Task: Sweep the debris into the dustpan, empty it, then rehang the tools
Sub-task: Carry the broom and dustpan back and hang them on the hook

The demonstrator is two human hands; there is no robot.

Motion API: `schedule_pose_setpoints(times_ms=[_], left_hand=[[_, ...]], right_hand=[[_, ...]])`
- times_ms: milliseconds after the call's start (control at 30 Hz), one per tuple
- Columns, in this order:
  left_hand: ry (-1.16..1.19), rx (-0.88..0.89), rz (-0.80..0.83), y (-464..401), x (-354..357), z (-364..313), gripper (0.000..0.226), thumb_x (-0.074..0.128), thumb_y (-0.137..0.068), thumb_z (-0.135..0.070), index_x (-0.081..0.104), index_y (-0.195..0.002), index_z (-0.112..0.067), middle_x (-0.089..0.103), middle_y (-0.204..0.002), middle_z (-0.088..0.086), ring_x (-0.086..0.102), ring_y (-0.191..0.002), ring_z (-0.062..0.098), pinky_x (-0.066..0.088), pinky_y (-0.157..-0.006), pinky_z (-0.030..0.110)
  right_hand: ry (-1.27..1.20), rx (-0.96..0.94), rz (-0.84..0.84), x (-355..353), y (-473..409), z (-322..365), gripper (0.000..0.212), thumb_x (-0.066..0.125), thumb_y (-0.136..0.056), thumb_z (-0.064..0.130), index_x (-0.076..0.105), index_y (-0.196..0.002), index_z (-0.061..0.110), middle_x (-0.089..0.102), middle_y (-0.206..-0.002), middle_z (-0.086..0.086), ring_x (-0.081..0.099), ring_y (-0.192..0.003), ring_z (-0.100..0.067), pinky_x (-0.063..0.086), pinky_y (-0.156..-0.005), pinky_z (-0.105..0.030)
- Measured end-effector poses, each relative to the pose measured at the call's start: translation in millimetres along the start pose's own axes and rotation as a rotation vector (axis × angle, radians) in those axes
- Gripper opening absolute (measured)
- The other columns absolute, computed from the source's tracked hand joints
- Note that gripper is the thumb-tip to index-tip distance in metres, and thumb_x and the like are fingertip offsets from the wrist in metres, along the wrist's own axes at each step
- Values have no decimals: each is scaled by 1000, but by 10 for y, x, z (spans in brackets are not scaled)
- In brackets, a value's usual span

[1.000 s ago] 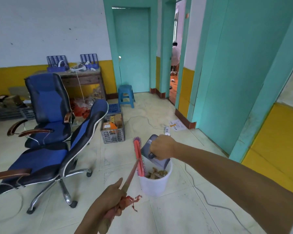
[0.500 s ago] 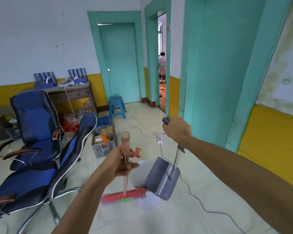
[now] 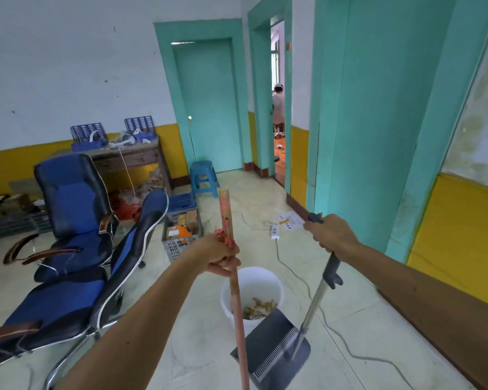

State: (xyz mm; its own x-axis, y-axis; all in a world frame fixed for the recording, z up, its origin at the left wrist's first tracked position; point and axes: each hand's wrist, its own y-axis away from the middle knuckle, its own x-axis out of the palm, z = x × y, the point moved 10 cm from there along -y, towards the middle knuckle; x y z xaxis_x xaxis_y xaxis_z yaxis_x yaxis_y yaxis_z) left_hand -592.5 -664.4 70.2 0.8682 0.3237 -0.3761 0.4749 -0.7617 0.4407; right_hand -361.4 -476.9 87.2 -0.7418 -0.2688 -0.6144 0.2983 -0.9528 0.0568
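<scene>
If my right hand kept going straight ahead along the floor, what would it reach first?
Probably the power strip and papers on the floor ahead of the right hand, then the teal wall; depth is unclear.

Broom handle – pinkish red, bare wood tip; frayed red plastic shreds at left hand. Dustpan dark grey, comb of pale teeth; shaft silver, grip black under right hand. Bucket white, brown-yellow debris inside. Far doors and frames teal. Walls white over yellow band. Chairs blue and black, chrome trim, brown armrests. Stool blue. Floor pale cream tile. Desk brown.
</scene>
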Motion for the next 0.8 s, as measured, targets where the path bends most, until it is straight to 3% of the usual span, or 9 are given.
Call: schedule_pose_setpoints(times_ms=[133, 267, 333, 400, 467, 533, 567, 700, 800], left_hand=[[-173, 5, -36, 19, 67, -33, 9, 64, -94, -11, 70, -97, -5, 64, -58, 4, 64, -52, 11, 63, -55, 29], [-211, -22, 32, -4, 191, 32, 20, 68, -91, -19, 73, -104, -4, 71, -65, 5, 63, -62, 15, 63, -72, 35], [-210, 20, 27, -10, 250, 4, 20, 71, -89, -18, 75, -104, -5, 77, -89, 11, 68, -77, 18, 58, -91, 35], [-194, 90, 29, -9, 343, -79, 19, 72, -88, -13, 75, -104, -2, 76, -96, 13, 69, -81, 18, 58, -93, 36], [-182, 187, 4, -6, 405, -194, 15, 73, -85, -13, 77, -93, -2, 75, -78, 6, 68, -69, 13, 61, -78, 28], [-205, 289, -37, 50, 437, -361, 13, 71, -85, -18, 76, -78, -8, 71, -58, -5, 66, -56, 6, 53, -52, 13], [-217, 331, -52, 71, 450, -434, 15, 69, -86, -20, 74, -76, -10, 71, -58, -5, 67, -56, 6, 50, -49, 11], [-246, 458, -61, 148, 591, -733, 18, 67, -90, -25, 74, -86, -9, 76, -82, 8, 74, -79, 19, 61, -77, 32], [-246, 528, -87, 164, 725, -970, 21, 68, -88, -26, 76, -91, -7, 77, -84, 12, 74, -81, 25, 61, -82, 41]], right_hand=[[-71, 31, 42, 147, 90, 0, 31, 62, -85, 32, 65, -83, 1, 64, -69, -12, 58, -59, -25, 45, -62, -35], [-136, 32, 89, 165, 163, 86, 21, 62, -88, 26, 54, -78, 9, 57, -67, -10, 49, -52, -19, 40, -52, -29], [-222, 63, 205, 298, 245, 113, 24, 64, -91, 21, 49, -76, 11, 49, -60, -6, 42, -44, -14, 34, -44, -24], [-333, 78, 426, 585, 390, 194, 24, 68, -92, 17, 48, -79, 11, 46, -57, -3, 40, -40, -10, 35, -40, -22], [-410, 60, 610, 837, 562, 302, 21, 72, -89, 14, 53, -89, 5, 54, -64, -5, 49, -48, -10, 43, -46, -21], [-518, 44, 660, 936, 614, 368, 24, 74, -88, 14, 59, -102, 1, 65, -82, -9, 62, -68, -14, 53, -62, -23], [-600, 33, 656, 930, 608, 393, 24, 71, -89, 14, 61, -106, 0, 68, -93, -12, 65, -80, -17, 54, -72, -27], [-1029, -148, 678, 743, 597, 502, 22, 63, -94, 11, 59, -110, -3, 66, -116, -24, 67, -104, -36, 53, -95, -49], [-1035, -339, 644, 579, 642, 458, 39, 70, -90, 14, 50, -123, 6, 70, -118, -10, 68, -108, -30, 56, -90, -38]])
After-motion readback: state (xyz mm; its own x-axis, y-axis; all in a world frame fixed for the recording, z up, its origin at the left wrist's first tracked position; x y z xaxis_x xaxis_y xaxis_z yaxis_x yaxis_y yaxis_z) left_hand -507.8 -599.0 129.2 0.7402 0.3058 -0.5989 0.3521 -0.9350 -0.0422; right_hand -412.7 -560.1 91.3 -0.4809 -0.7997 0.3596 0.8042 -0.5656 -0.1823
